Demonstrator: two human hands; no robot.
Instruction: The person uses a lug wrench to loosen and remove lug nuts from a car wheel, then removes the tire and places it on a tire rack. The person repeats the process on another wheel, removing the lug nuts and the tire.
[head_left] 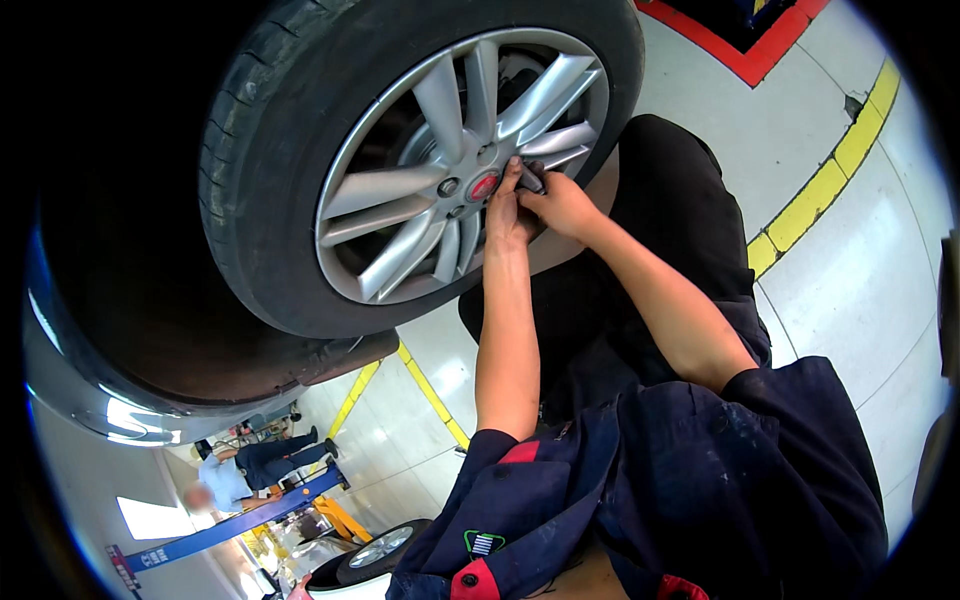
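Note:
In front of me is a car wheel with a silver multi-spoke rim (pixel 390 190), a black tire (pixel 265 215) and a red centre cap (pixel 484 185). Beside that cap is my left hand (pixel 510 208), its fingers closed and pointing up along the hub. My right hand (pixel 563 208) meets it from the right, its fingers curled round a short dark grey piece (pixel 533 179). The kind of this piece cannot be made out. The hands overlap, so what lies in the left palm is hidden. Several bolt recesses (pixel 448 187) ring the cap.
The dark car body (pixel 130 380) curves round the wheel at the left. A person in a light blue shirt (pixel 222 482) is by a blue lift post (pixel 240 522) at the lower left. Another wheel (pixel 382 548) shows below. Yellow floor lines (pixel 810 205) cross the pale tiles.

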